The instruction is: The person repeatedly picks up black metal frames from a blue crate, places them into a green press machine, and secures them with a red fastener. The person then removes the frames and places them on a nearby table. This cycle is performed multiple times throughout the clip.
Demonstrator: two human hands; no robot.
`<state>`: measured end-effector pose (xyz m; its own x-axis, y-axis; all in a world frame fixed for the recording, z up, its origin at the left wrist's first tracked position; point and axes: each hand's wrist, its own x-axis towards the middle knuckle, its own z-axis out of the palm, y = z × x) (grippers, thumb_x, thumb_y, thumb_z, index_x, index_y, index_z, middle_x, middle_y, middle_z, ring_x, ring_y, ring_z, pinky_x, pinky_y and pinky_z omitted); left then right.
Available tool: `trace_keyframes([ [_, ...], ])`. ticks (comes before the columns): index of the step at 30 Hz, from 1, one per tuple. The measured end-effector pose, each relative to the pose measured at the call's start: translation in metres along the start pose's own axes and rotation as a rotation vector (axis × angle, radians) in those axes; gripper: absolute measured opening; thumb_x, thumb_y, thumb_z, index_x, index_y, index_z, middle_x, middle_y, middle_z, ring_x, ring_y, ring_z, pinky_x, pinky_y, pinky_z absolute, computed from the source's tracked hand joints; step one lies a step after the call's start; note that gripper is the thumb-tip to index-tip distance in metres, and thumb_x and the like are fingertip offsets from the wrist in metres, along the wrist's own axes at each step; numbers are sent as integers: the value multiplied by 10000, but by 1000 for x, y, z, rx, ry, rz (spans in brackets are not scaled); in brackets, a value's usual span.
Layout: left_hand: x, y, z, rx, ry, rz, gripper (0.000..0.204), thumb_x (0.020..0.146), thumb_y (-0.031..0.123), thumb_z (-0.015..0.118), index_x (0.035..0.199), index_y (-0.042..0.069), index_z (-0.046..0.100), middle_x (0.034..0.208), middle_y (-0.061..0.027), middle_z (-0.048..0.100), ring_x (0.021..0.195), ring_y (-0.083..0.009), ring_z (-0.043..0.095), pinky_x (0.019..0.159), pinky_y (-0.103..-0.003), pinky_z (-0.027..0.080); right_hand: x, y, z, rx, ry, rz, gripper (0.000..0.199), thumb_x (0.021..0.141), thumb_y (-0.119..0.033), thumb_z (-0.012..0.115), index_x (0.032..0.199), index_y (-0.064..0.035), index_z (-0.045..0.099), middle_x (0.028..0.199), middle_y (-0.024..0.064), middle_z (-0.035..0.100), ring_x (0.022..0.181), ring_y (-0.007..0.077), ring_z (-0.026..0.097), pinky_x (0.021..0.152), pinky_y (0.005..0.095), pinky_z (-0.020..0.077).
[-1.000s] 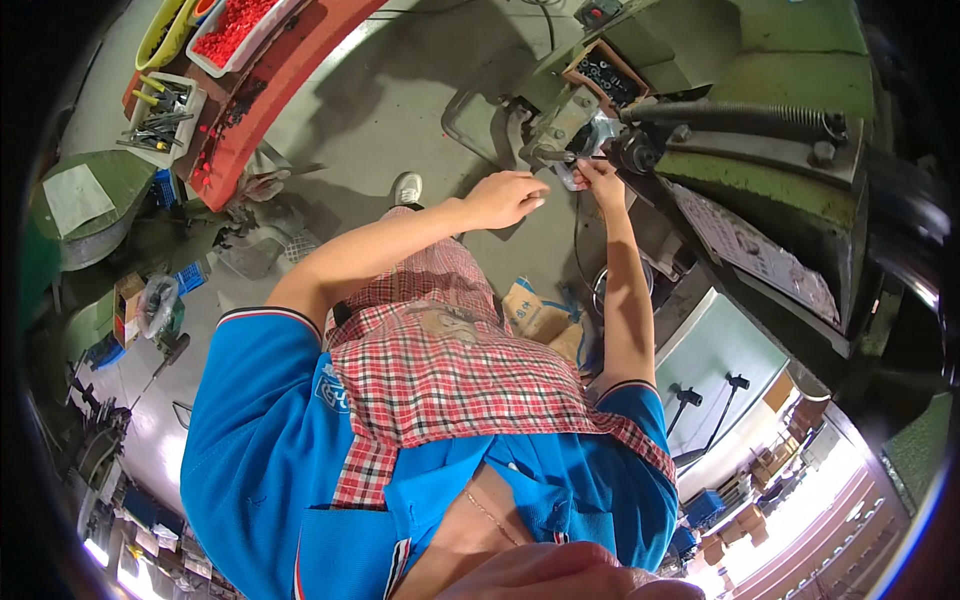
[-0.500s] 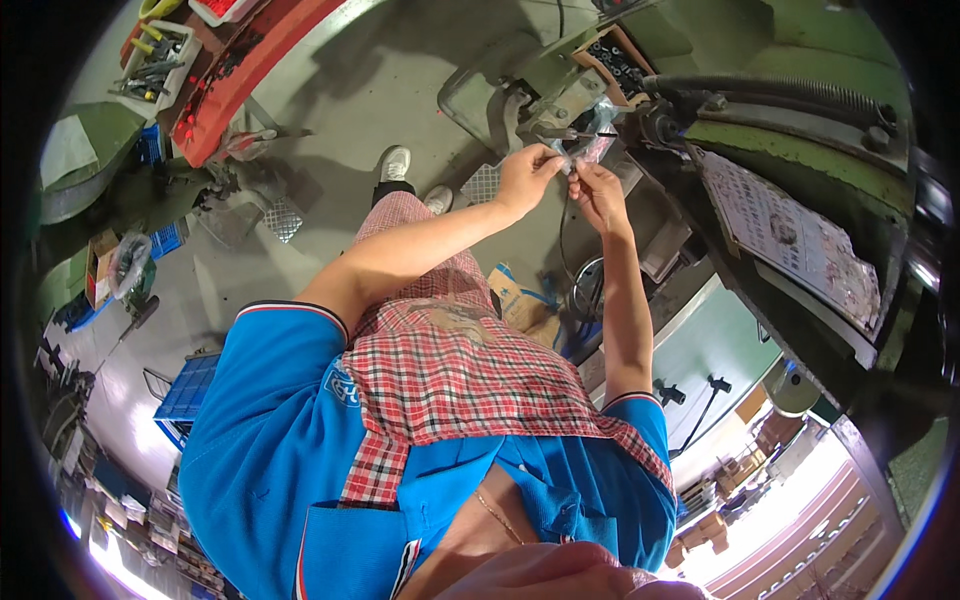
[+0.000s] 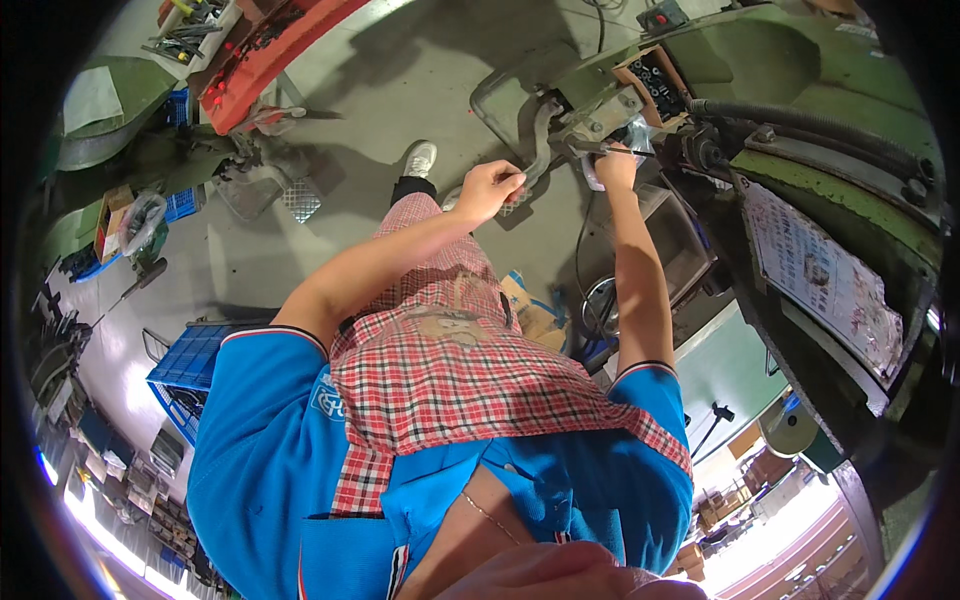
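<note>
My left hand (image 3: 488, 191) hangs above my lap, left of the machine's curved metal lever (image 3: 541, 140). Its fingers are curled with the tips pressed together; whatever they may pinch is too small to make out. My right hand (image 3: 618, 170) reaches to the machine, its fingertips at a thin metal rod (image 3: 600, 147) and partly hidden there. Beside those fingers sits a clear plastic bag (image 3: 636, 132). The machine's metal block (image 3: 606, 116) stands just beyond.
An open cardboard box (image 3: 677, 68) of small dark parts sits behind the block. A green machine body (image 3: 840, 165) with a printed sheet (image 3: 820, 268) fills the right. A blue crate (image 3: 190, 370) stands at left. A patterned foot pedal (image 3: 301, 201) lies on the floor.
My hands, together in front of the machine before, have parted. The left has moved left and nearer to me; the right has reached forward to the rod and bag. The view has shifted slightly.
</note>
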<state>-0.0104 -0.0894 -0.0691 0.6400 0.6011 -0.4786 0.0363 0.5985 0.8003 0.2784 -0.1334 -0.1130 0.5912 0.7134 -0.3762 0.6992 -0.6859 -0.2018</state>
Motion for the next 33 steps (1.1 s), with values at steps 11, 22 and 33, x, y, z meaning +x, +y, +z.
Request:
trace_keyframes([
  [11,18,32,36,-488,-18,-391,235,1015,204,491,1078,-10,567,1018,-115,656,892,-189,663,780,-304,576,-127,-85,-80,731,-34,-410,111,840,-82,679,912,-1,703,791,108,695,653,178,653,611,305,514],
  [22,88,96,-153,-347,504,-101,274,1017,175,473,1052,-76,577,942,-151,661,817,-214,653,813,-336,568,-15,14,3,-321,209,-317,207,840,-207,633,878,-13,693,933,190,676,832,380,646,741,499,514],
  [33,154,231,-429,-255,900,179,126,921,97,594,945,-26,587,760,-79,604,667,-223,626,606,-341,572,-5,2,-9,-261,258,-372,122,773,-92,594,803,-44,702,800,185,679,764,378,658,708,454,538],
])
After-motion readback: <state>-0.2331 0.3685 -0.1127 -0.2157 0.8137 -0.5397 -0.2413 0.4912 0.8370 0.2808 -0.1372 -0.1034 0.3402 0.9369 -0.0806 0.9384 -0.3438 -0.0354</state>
